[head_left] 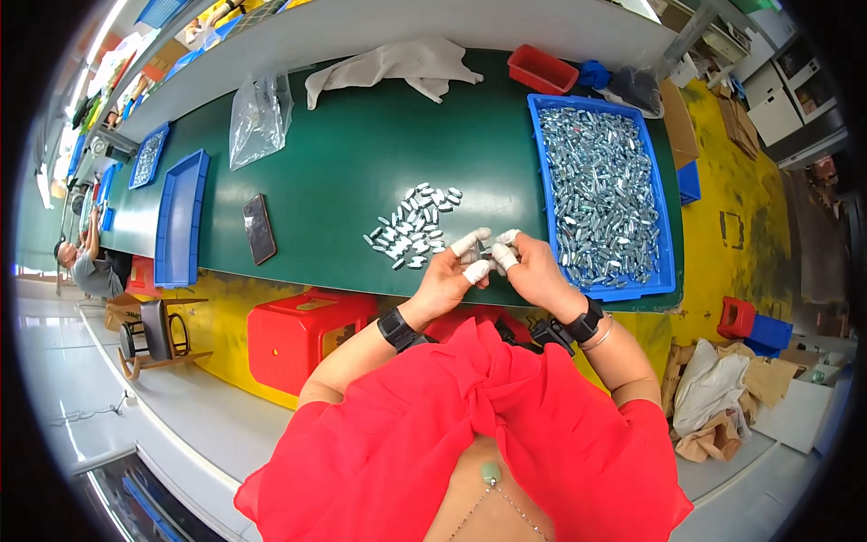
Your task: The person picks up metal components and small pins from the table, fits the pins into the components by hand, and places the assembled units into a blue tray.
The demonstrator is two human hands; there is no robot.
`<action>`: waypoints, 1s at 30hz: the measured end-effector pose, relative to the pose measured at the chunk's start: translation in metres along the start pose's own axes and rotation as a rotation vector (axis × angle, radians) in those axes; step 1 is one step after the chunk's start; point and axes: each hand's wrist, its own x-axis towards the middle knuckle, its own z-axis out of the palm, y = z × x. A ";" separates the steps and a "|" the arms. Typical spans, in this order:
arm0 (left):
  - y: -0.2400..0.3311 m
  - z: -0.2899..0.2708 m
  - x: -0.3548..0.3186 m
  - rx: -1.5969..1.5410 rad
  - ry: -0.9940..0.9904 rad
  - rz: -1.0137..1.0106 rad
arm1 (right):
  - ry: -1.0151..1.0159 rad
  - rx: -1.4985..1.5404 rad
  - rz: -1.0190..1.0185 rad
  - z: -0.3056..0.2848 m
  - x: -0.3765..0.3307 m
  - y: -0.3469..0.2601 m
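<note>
At the table's front edge my left hand (450, 278) and my right hand (535, 269) meet, white covers on several fingertips. Both are closed in a pinch around a small silvery metal part (488, 244), mostly hidden by the fingers. Just beyond my left hand lies a loose cluster of similar metal parts (414, 224), spread on the green tabletop (334, 172). To the right of my right hand, a blue tray (669, 244) is filled with a great many of these shiny parts.
At left lie a phone (259, 229), a blue tray (200, 181) and a clear plastic bag (260, 122). A white cloth (393, 70) and a red bin (542, 70) line the back. Red stools (307, 343) stand below the front edge. Another person (90, 262) sits far left.
</note>
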 end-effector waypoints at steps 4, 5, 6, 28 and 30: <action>0.002 0.004 0.004 0.113 -0.032 0.033 | -0.076 0.326 0.309 0.007 -0.001 0.006; 0.002 0.003 0.005 0.065 -0.052 -0.025 | 0.008 0.299 0.208 0.013 -0.005 0.013; 0.002 0.001 0.006 0.014 -0.072 -0.083 | 0.090 0.267 0.107 0.016 -0.009 0.014; 0.036 -0.125 -0.018 -0.149 0.150 -0.282 | 0.266 -0.764 0.020 0.097 0.099 0.065; 0.035 -0.129 -0.019 -0.137 0.158 -0.308 | 0.193 -0.871 -0.018 0.099 0.098 0.058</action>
